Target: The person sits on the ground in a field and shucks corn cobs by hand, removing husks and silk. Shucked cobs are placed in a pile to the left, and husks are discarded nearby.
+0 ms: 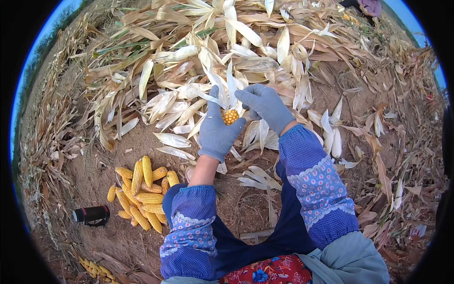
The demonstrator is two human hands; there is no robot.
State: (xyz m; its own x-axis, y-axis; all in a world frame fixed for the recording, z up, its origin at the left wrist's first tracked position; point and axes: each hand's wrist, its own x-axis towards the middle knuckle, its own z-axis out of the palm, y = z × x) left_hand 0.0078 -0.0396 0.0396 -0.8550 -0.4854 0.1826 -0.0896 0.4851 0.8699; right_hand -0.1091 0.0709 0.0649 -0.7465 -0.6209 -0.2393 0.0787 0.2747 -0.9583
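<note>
A yellow corn cob (230, 116) shows its kernelled end between my hands, with pale husk leaves (223, 90) spreading from its far side. My left hand (219, 129), in a grey knit glove, is wrapped around the cob from the left, thumb across the near side. At the husk's right edge is my right hand (264, 104), gloved alike, its thumb and fingertips pinched together by a pale leaf. Whether the leaf is between those fingertips is hidden. Most of the cob is covered by the glove and husk.
Husked corn cobs (145, 195) lie piled on the soil left of my knee. Beyond them a black flask (91, 215) rests on its side. Dry husks and stalks (198, 67) heap up ahead. More cobs (95, 270) lie at lower left; another person (369, 7) is at upper right.
</note>
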